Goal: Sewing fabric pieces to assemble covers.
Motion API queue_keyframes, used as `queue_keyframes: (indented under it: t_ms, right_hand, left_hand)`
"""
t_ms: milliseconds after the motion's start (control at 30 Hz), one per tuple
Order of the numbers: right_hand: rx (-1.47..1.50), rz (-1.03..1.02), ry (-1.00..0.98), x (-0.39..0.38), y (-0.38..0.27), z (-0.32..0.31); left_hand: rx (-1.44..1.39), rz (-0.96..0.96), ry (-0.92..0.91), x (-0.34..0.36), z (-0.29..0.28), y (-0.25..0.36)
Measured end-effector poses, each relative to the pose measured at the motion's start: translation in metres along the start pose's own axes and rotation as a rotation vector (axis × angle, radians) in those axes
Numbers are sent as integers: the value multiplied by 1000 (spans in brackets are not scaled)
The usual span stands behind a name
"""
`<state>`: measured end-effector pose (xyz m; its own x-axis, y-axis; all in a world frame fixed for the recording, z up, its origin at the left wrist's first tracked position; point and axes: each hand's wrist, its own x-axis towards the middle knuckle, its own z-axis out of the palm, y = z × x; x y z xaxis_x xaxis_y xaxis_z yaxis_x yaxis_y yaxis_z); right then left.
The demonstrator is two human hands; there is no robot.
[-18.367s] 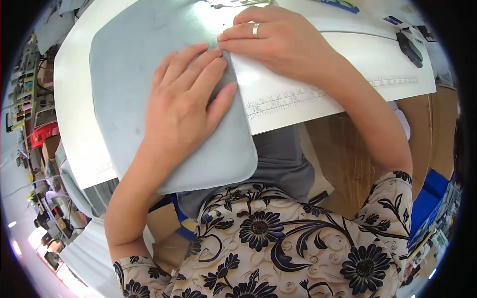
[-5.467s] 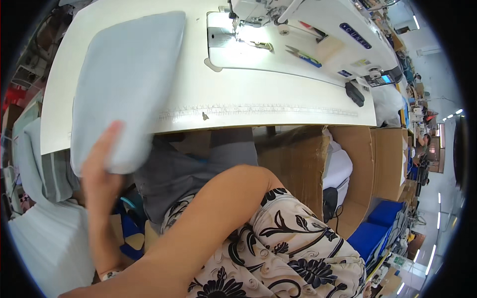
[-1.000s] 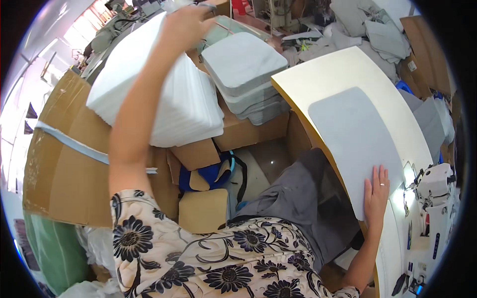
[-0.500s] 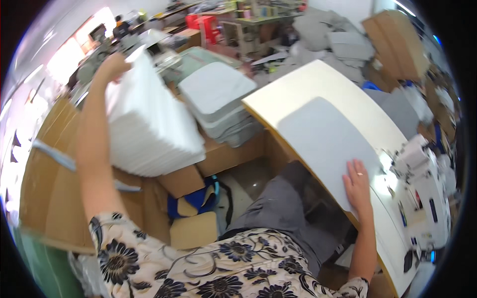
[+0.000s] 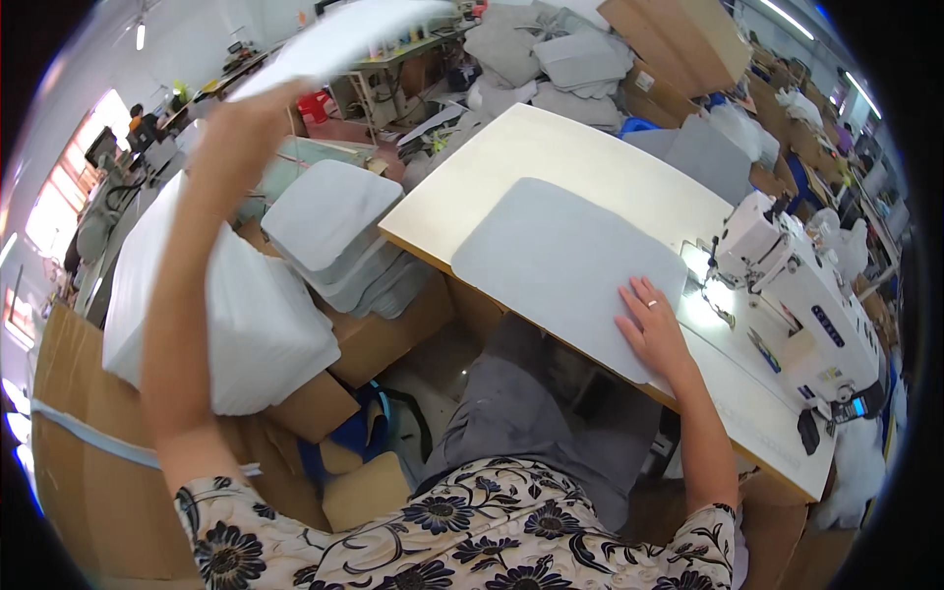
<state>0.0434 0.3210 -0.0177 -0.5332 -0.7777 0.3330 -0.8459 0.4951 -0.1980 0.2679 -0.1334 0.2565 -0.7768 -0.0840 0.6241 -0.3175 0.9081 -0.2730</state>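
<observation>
Gripping a raised white foam sheet [image 5: 344,34], the left hand [image 5: 241,123] risks dropping it; right hand [image 5: 654,329], open, pins the grey panel [image 5: 560,261] beside the sewing machine [image 5: 796,295].

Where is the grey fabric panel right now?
The grey fabric panel lies flat on the cream table, left of the sewing machine, with the right hand pressing its near edge.

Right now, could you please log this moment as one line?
left hand: lifting white sheet | right hand: flat on grey panel | table
</observation>
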Motion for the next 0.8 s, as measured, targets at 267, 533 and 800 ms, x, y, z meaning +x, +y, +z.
queue_keyframes:
  t_ms: [267,533,800]
  right_hand:
    - [9,-12,65,-52,-55,-27]
    - [-3,128,198,-82,-73,-14]
    - [46,159,294,-84,-81,-20]
  left_hand:
    - [-547,601,223,-51,158,157]
    - [-621,834,-210,-89,161,195]
    - [-794,748,-386,-71,122,275]
